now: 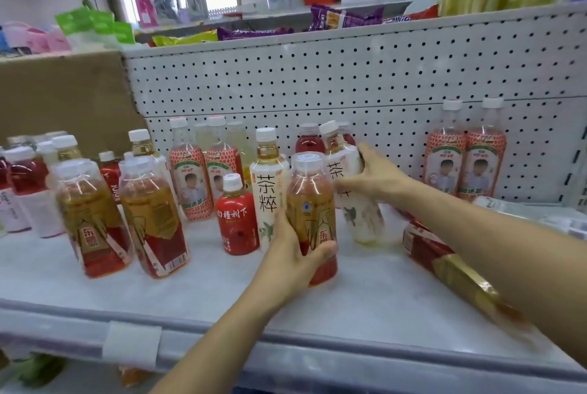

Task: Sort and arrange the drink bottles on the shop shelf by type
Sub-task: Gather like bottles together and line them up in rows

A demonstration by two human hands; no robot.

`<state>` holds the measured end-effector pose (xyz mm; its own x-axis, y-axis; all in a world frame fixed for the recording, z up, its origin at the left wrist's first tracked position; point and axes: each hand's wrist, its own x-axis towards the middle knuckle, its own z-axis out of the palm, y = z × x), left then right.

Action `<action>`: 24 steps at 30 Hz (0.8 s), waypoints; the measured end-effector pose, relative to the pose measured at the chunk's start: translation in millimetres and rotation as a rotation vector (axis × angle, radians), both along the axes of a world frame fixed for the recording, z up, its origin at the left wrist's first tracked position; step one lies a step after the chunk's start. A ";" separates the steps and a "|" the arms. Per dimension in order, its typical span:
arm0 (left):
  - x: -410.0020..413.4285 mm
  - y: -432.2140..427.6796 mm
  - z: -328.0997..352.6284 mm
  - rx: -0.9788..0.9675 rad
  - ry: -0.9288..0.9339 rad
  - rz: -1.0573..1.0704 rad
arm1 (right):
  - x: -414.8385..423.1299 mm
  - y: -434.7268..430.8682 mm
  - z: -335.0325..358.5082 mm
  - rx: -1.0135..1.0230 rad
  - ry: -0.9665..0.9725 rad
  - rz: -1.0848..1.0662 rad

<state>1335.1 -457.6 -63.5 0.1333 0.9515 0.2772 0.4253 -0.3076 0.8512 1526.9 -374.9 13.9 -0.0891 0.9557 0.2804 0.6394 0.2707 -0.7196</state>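
My left hand (pixel 293 254) grips an amber tea bottle with a red and gold label (pixel 313 203) standing mid-shelf. My right hand (pixel 373 174) holds a white-labelled tea bottle (pixel 341 165), tilted, just behind it. Another white-labelled tea bottle (pixel 269 184) stands upright to the left, with a small red bottle (pixel 237 219) beside it. Two more amber tea bottles (pixel 92 215) (pixel 154 212) stand at the front left. Two pairs of lychee-patterned bottles stand at the back, one pair at centre-left (pixel 190 184) and one pair at the right (pixel 465 165).
The white shelf board (pixel 206 285) ends in a pale front rail (pixel 133 343). A red and gold bottle (pixel 451 263) lies on its side under my right forearm. Dark red drinks (pixel 25 177) crowd the far left. A pegboard back panel (pixel 349 76) rises behind, with snack packets above.
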 end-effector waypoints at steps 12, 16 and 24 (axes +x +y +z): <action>46.5 42.4 8.6 0.034 0.091 0.159 | 30.2 0.5 16.0 -0.128 -0.030 -0.075; 45.9 45.7 11.3 -0.018 0.127 0.169 | 66.7 -37.7 25.0 -0.209 -0.288 -0.171; 61.1 -0.6 3.6 0.521 0.313 -0.049 | 91.5 -134.0 0.1 -0.567 -0.540 -0.270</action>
<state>1396.1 -458.2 -59.9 0.3234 0.6923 0.6451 0.6060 -0.6751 0.4207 1618.4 -508.9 14.1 0.1796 0.9469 -0.2666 0.9272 -0.2536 -0.2758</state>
